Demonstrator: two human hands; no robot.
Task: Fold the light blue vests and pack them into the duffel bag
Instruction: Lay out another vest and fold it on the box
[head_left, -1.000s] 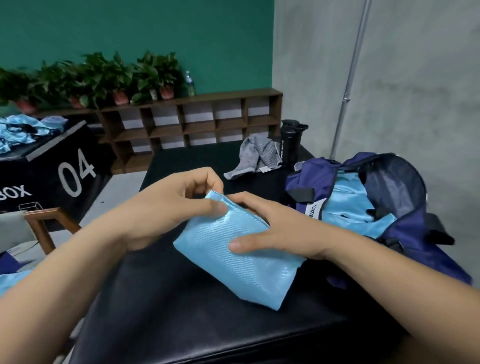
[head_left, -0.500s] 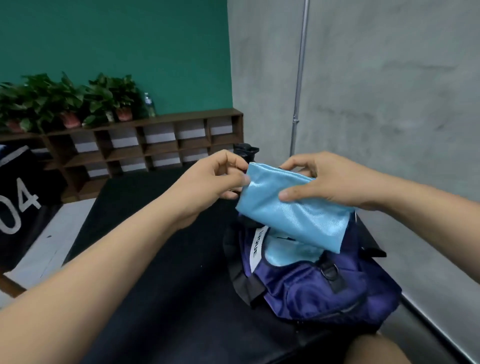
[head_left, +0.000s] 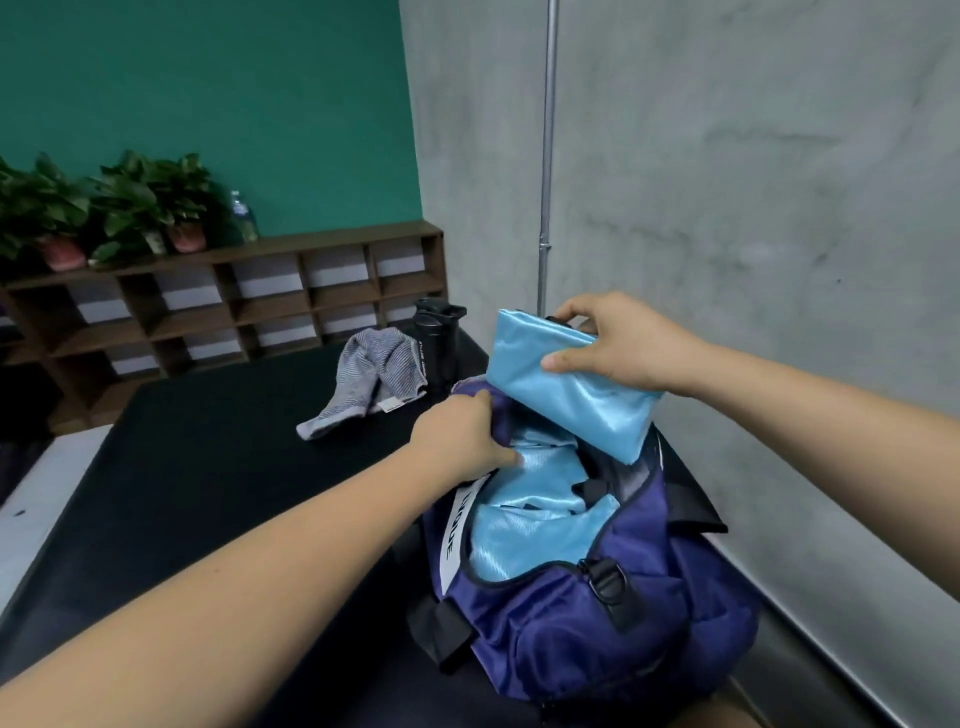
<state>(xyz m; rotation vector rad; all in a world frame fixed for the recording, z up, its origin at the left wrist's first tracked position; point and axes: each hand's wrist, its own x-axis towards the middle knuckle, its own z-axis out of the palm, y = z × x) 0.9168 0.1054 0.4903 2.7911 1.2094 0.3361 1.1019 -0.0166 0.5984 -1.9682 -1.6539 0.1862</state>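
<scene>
Stretched in from 8 o'clock, bare left arm, left hand (head_left: 460, 434) just below centre, fingers curled over the rim of the duffel bag (head_left: 597, 623), thumb inside. From 4 o'clock, bare right arm, right hand (head_left: 618, 345) at 2 o'clock of the left, pinching the folded vest (head_left: 571, 400) between thumb and fingers.

Soft, even indoor light, moderately bright, leaves every shadow soft-edged. The folded vest (head_left: 566, 395) at 1 o'clock carries pale satin glare along its creases. A faint, diffuse shadow lies on the black table (head_left: 208, 493) under the duffel bag (head_left: 597, 623) at 5 o'clock. The 9 o'clock edge falls dark. Wide-angle stretch swells the left forearm (head_left: 234, 597) at 7 o'clock and bows the shelf (head_left: 311, 245) at 10 o'clock; fine detail is slightly soft throughout.
</scene>
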